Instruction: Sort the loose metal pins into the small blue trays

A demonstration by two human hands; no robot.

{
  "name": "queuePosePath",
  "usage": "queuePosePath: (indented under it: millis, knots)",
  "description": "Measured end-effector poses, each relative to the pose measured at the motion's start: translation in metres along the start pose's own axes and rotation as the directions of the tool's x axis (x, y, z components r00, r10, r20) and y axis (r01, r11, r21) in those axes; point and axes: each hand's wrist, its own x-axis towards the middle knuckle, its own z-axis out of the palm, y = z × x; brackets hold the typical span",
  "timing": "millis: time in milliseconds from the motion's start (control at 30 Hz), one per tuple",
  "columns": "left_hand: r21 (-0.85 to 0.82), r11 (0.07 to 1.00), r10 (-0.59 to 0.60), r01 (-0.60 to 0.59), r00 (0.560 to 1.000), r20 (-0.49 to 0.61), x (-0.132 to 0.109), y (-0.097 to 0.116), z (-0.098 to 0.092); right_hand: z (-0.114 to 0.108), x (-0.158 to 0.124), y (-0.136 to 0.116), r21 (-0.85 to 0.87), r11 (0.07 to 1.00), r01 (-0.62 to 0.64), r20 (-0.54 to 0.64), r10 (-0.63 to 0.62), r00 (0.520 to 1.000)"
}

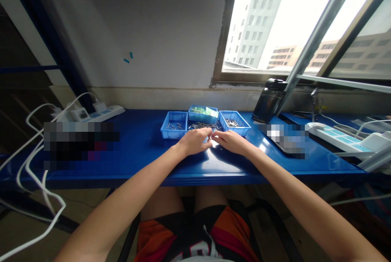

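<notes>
My left hand (pixel 195 140) and my right hand (pixel 230 140) rest on the blue table (pixel 143 148), fingertips meeting just in front of a loose heap of small metal pins (pixel 203 125). Both hands have curled, pinching fingers; whatever sits between them is too small to make out. Behind the heap stand three small blue trays: a left tray (pixel 174 125) with a few pins, a middle tray (pixel 203 114) holding something green, and a right tray (pixel 234 123) with more pins.
A white power strip (pixel 97 113) with white cables (pixel 36 164) lies at the left. A black container (pixel 269 100) stands by the window sill. Another power strip (pixel 339 136) lies at the right. A slanted metal bar (pixel 317 34) crosses the window.
</notes>
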Motion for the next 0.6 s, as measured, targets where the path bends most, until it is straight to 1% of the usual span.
queuePosePath:
  millis: [100,200,300,367,500,533,567,600]
  knots:
    - [0.019,1.000,-0.018,0.017,0.999,0.049,0.000,0.002,-0.001,-0.001,0.000,-0.001,-0.018,1.000,-0.008,-0.021,0.007,1.000]
    - [0.043,0.999,-0.020,0.018,0.998,0.052,0.000,0.002,-0.001,-0.002,-0.001,-0.002,-0.004,1.000,-0.010,-0.070,0.010,0.997]
    - [0.054,0.998,-0.028,0.025,0.998,0.061,0.000,0.002,-0.001,-0.004,-0.003,-0.003,0.021,0.999,0.041,-0.150,-0.038,0.988]
    - [0.054,0.998,-0.020,0.016,0.998,0.067,0.000,0.002,-0.001,-0.005,-0.005,-0.003,0.033,0.995,0.096,-0.220,-0.086,0.972]
    - [0.043,0.999,0.011,-0.014,0.997,0.072,0.000,0.002,-0.001,-0.008,-0.010,-0.004,0.016,0.978,0.207,-0.341,-0.189,0.921]
    - [0.039,0.999,0.015,-0.018,0.997,0.070,0.000,0.002,-0.001,-0.008,-0.012,-0.004,-0.003,0.973,0.231,-0.383,-0.214,0.898]
    - [0.036,0.999,0.020,-0.022,0.997,0.068,0.000,0.002,-0.001,-0.009,-0.013,-0.003,-0.028,0.968,0.250,-0.441,-0.236,0.866]
    - [0.033,0.999,0.027,-0.029,0.998,0.065,0.000,0.001,-0.001,-0.010,-0.014,-0.003,-0.055,0.963,0.262,-0.508,-0.253,0.823]
